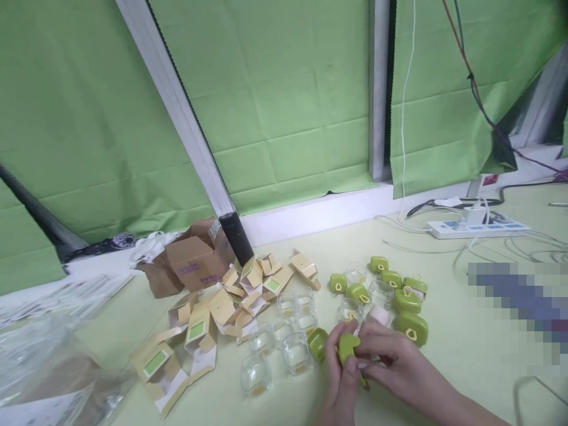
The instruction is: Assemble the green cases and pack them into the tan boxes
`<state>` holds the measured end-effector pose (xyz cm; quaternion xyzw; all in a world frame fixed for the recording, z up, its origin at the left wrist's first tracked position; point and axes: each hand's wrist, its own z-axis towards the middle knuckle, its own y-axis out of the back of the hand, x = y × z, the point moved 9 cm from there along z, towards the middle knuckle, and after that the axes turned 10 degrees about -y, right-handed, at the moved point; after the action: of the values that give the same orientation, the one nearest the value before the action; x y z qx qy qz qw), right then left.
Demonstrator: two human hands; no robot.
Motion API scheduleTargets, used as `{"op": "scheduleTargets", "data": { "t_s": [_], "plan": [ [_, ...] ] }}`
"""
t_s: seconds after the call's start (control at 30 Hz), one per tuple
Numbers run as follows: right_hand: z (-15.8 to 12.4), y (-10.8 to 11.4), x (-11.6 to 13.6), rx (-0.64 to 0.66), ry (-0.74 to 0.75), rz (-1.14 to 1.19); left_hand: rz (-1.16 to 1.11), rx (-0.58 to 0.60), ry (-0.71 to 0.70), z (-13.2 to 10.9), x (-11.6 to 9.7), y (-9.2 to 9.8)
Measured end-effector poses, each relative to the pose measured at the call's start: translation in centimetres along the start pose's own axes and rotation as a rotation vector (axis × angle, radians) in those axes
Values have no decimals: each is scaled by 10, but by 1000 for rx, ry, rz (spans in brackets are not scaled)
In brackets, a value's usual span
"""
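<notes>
Near the front of the table, my left hand (339,374) is closed around a small green case piece (348,346), thumb pressed on its front. My right hand (394,353) meets it from the right, its fingers pinched at the piece's edge. Something whitish shows between the right fingertips, too small and covered to name. An open green case shell (318,343) lies just left of my left hand. Several closed green cases (410,327) with yellow loops stand behind my right hand, among some clear ones. A pale pink rounded item (378,315) sits just beyond my fingers.
Rows of clear plastic shells (256,374) stand left of my hands. Opened cardboard packages (202,325) are heaped farther left, before a brown carton (199,254) and a black cylinder (236,238). A power strip (479,229) with cables lies at the back right. Clear plastic bags (48,355) cover the left front.
</notes>
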<state>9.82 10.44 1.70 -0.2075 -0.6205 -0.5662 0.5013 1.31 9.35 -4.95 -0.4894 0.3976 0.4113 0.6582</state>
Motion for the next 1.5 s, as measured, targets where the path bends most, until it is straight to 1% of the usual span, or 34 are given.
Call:
{"op": "scheduleTargets", "data": {
  "t_s": [0.13,0.2,0.3,0.33,0.4,0.43,0.47,0.5,0.53,0.57,0.6,0.63,0.67,0.7,0.73,0.77,0.83,0.9,0.97,1.03,1.1,1.17,1.23,1.3,1.33,1.37,1.4,1.43,1.5],
  "plan": [
    [0,-5,-11,-4,-35,45,110,64,-94,1,-10,-10],
    [1,-6,-17,-14,-78,62,139,56,-125,1,-12,-10],
    [5,-7,-25,-15,-155,104,142,19,-161,1,-14,-4],
    [6,-4,-26,-34,-165,111,157,-3,-162,1,-15,0],
    [10,9,-24,-110,-140,64,244,-67,-165,1,-19,11],
    [12,17,-23,-161,-117,-9,324,-98,-197,1,-25,17],
    [15,25,-21,-204,-100,-126,431,-105,-266,2,-35,20],
    [19,31,-21,-229,-93,-268,558,-70,-372,2,-46,17],
    [23,35,-22,-237,-93,-408,700,11,-505,1,-56,8],
    [28,39,-23,-236,-98,-526,848,130,-647,-3,-63,-4],
    [34,41,-26,-223,-103,-609,991,262,-772,-8,-63,-18],
    [40,44,-28,-205,-101,-655,1122,391,-861,-13,-57,-28],
    [46,47,-30,-189,-93,-672,1236,494,-914,-17,-47,-35],
    [52,49,-32,-173,-84,-676,1333,552,-931,-19,-37,-37],
    [58,51,-34,-153,-76,-686,1414,569,-923,-18,-29,-36],
    [65,53,-38,-128,-70,-698,1479,554,-894,-17,-22,-34],
    [76,52,-45,-62,-57,-717,1573,468,-801,-12,-13,-25],
    [85,49,-51,7,-43,-725,1626,374,-701,-7,-13,-16],
    [89,47,-55,46,-37,-720,1618,344,-640,-5,-16,-11],
    [90,52,-54,43,-39,-706,1565,369,-629,-4,-19,-9],
    [86,62,-48,-3,-46,-681,1518,409,-647,-4,-20,-7],
    [79,73,-40,-68,-60,-642,1496,398,-708,-6,-22,-7],
    [69,74,-31,-102,-78,-589,1464,319,-805,-9,-29,-9],
    [56,64,-26,-64,-139,-409,1371,155,-861,-10,-43,-7],
    [48,53,-24,-6,-170,-273,1292,81,-847,-9,-49,-6],
    [41,40,-22,64,-198,-119,1192,20,-798,-7,-54,-2],
    [34,27,-20,129,-226,34,1078,-19,-723,-4,-57,1],
    [27,17,-18,174,-249,162,959,-34,-636,0,-58,5],
    [17,6,-16,195,-271,296,723,-76,-456,6,-57,14]
  ]
}}
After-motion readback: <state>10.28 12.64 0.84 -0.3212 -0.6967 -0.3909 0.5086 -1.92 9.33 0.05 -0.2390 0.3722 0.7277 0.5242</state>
